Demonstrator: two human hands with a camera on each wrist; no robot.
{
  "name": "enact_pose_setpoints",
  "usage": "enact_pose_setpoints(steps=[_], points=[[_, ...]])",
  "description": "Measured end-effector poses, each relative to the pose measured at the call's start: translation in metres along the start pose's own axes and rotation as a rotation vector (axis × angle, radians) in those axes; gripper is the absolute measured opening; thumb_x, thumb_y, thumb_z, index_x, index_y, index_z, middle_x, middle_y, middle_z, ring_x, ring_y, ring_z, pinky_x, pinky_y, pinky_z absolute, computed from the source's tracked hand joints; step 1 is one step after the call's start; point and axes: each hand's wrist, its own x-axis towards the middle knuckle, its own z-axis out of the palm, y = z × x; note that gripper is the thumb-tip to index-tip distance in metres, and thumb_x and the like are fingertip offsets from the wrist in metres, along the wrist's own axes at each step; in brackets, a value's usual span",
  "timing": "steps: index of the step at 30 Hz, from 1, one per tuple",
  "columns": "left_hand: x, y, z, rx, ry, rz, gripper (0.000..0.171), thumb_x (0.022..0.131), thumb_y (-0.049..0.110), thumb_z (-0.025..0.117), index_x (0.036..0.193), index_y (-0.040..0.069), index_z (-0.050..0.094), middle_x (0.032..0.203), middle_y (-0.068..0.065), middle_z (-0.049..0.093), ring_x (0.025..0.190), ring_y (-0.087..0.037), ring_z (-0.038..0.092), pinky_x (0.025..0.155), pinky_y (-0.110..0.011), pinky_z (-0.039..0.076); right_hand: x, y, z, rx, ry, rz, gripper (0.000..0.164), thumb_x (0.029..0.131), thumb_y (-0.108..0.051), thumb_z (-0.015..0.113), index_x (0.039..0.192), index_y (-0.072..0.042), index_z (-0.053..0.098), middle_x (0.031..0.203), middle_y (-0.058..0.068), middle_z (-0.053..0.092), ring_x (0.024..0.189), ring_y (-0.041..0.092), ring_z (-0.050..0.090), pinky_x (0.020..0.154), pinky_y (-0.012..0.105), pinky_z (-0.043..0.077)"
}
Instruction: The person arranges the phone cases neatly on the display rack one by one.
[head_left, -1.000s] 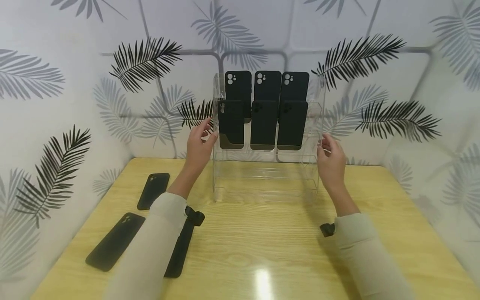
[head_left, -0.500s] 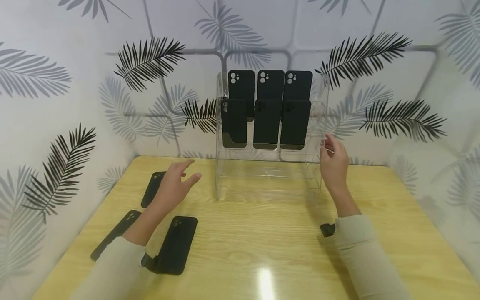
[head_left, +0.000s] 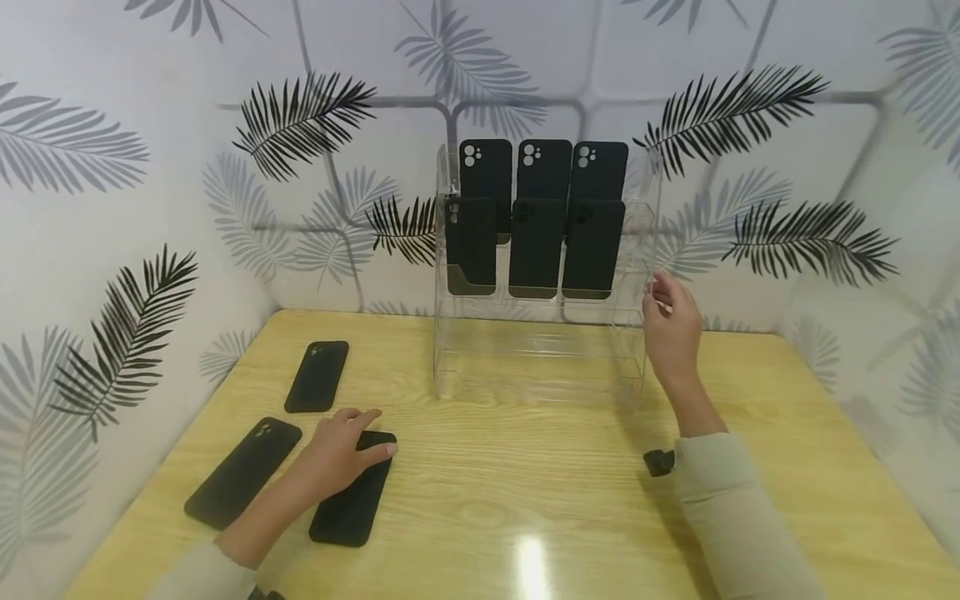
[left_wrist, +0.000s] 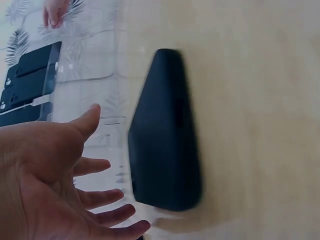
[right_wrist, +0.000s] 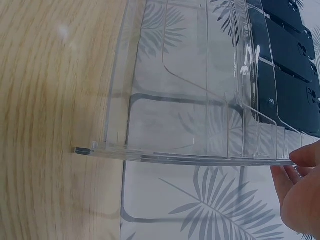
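My left hand (head_left: 336,454) is over a black phone case (head_left: 347,510) on the table, its fingers spread around the upper end. In the left wrist view a gap shows between those fingers and the case (left_wrist: 162,135). With thumb and fingertips, my right hand (head_left: 672,333) pinches the side edge of a clear acrylic display stand (head_left: 540,387); the right wrist view shows the thumb (right_wrist: 306,155) on one face of the panel and fingers on the other. Several black phone cases stand in two rows on the rack, such as a front one (head_left: 534,250) and a back one (head_left: 486,171).
Two more black cases lie at the left of the table, one farther back (head_left: 317,377) and one nearer (head_left: 243,471). The stand's lower tiers hold no cases. A leaf-patterned wall (head_left: 315,275) closes off the back of the wooden table (head_left: 480,500).
My left hand has left the stand's left side and come down and toward me, over the nearest case on the table. The right hand keeps its place at the stand.
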Motion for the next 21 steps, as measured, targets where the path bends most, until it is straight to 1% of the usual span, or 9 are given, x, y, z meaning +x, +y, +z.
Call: enact_pose_setpoints(steps=[3, 7, 11, 14, 17, 21], points=[[-0.005, -0.002, 0.006, 0.017, -0.011, -0.022, 0.071, 0.095, 0.049, 0.065, 0.148, 0.004, 0.050, 0.142, -0.026, 0.049, 0.126, -0.054, 0.045, 0.096, -0.066, 0.046, 0.000, 0.000, -0.001, 0.002, -0.006, 0.011, 0.040, 0.100, -0.007, 0.056, 0.140, -0.003, 0.059, 0.123, 0.019, 0.064, 0.117, 0.030, 0.063, 0.104, 0.042, 0.051], [-0.011, -0.001, 0.010, 0.081, 0.011, -0.001, 0.069, 0.094, 0.050, 0.066, 0.144, 0.003, 0.054, 0.139, -0.027, 0.053, 0.116, -0.048, 0.052, 0.091, -0.062, 0.050, 0.000, 0.000, -0.001, 0.003, -0.014, 0.015, 0.040, 0.101, -0.008, 0.056, 0.140, -0.003, 0.059, 0.124, 0.019, 0.064, 0.118, 0.030, 0.062, 0.105, 0.044, 0.051], [-0.013, 0.001, 0.014, 0.135, 0.042, 0.027, 0.067, 0.093, 0.050, 0.067, 0.140, 0.003, 0.058, 0.137, -0.028, 0.054, 0.109, -0.045, 0.055, 0.086, -0.058, 0.052, 0.000, 0.000, -0.002, 0.010, -0.022, 0.017, 0.039, 0.100, -0.008, 0.057, 0.139, -0.002, 0.059, 0.125, 0.019, 0.064, 0.118, 0.030, 0.063, 0.104, 0.047, 0.050], [-0.012, 0.002, 0.017, 0.161, 0.055, 0.037, 0.067, 0.092, 0.050, 0.068, 0.140, 0.004, 0.059, 0.139, -0.029, 0.054, 0.112, -0.048, 0.054, 0.087, -0.060, 0.052, 0.000, 0.001, -0.002, 0.012, -0.023, 0.020, 0.039, 0.100, -0.007, 0.057, 0.139, -0.002, 0.059, 0.125, 0.019, 0.064, 0.119, 0.029, 0.063, 0.104, 0.049, 0.050], [-0.011, 0.004, 0.019, 0.179, 0.048, 0.046, 0.065, 0.093, 0.047, 0.069, 0.141, 0.004, 0.058, 0.143, -0.031, 0.050, 0.118, -0.053, 0.052, 0.091, -0.063, 0.051, 0.000, 0.001, -0.003, 0.010, -0.020, 0.015, 0.039, 0.100, -0.008, 0.057, 0.139, -0.001, 0.059, 0.125, 0.020, 0.064, 0.119, 0.030, 0.063, 0.104, 0.049, 0.050], [-0.009, 0.007, 0.023, 0.180, 0.038, 0.060, 0.060, 0.093, 0.038, 0.071, 0.142, 0.005, 0.058, 0.147, -0.031, 0.047, 0.122, -0.054, 0.050, 0.094, -0.064, 0.050, 0.001, 0.003, -0.004, 0.003, -0.018, -0.002, 0.038, 0.101, -0.008, 0.057, 0.138, 0.000, 0.059, 0.125, 0.020, 0.064, 0.118, 0.030, 0.063, 0.104, 0.050, 0.050]])
